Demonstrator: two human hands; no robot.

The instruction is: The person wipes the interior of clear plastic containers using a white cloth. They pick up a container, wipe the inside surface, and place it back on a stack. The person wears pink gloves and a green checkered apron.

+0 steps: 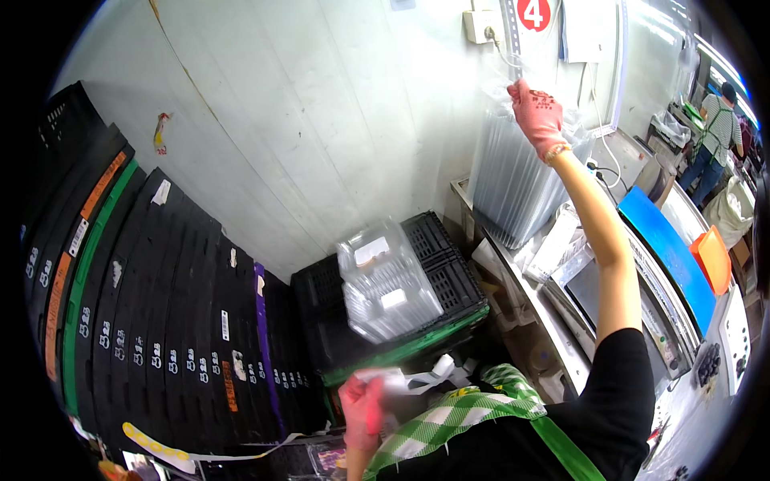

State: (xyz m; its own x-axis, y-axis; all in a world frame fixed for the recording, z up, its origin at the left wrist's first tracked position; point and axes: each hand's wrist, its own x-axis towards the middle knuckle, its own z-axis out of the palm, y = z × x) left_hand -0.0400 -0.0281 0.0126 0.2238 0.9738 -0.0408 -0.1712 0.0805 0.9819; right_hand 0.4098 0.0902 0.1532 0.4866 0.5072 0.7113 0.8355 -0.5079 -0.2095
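My right hand [537, 114], in a pink glove, is raised at the upper right. Its fingers pinch the clear plastic bag around a tall stack of clear plastic containers [511, 174]. My left hand [362, 406], also gloved in pink, holds a roll of white labels [385, 380] low in the middle; a white strip trails beside it, and blur hides the detail. Between the hands, clear clamshell boxes [391, 288] with white labels lie on black crates [442, 258].
Tall stacked black crates [162, 300] line the left. On the right, a metal table [541, 312] carries a scale-like device, a blue board [668, 258] and an orange scoop-like item [711, 258]. A co-worker [716, 135] stands at the far right. Strips of stickers [156, 448] hang at lower left.
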